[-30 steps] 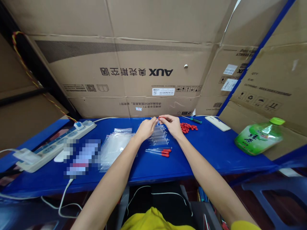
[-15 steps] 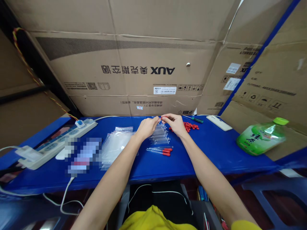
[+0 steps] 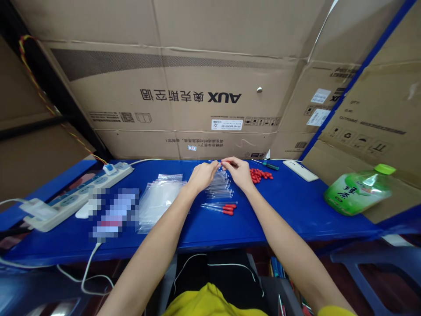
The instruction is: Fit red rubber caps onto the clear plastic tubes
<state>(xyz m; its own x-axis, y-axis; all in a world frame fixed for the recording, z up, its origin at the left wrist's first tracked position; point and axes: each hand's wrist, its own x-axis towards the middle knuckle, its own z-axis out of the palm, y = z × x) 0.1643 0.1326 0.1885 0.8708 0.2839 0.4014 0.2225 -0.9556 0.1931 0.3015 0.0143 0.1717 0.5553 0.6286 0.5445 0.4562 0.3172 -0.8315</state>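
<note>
Both of my hands meet at the back of the blue table, fingertips nearly touching. My left hand (image 3: 203, 176) is closed in a pinch on a thin clear glass dropper tube, mostly hidden by the fingers. My right hand (image 3: 239, 172) pinches a red rubber bulb (image 3: 225, 162) at the tube's end; whether the bulb is on the tube I cannot tell. Beneath the hands lies a pile of clear dropper tubes (image 3: 219, 188). Nearer to me are droppers with red bulbs (image 3: 227, 212) fitted. Loose red bulbs (image 3: 262, 175) are heaped right of my right hand.
Clear zip bags (image 3: 158, 204) are stacked left of my left forearm. Farther left are a blurred-out phone (image 3: 115, 215) and a power strip (image 3: 82, 195). A screwdriver (image 3: 270, 166), a white phone-like slab (image 3: 300, 170) and a green bottle (image 3: 357, 191) sit right. Cardboard (image 3: 190, 70) walls the back.
My hands stay together at nearly the same spot, with the right fingers shifting slightly at the red bulb. The view has moved very slightly.
</note>
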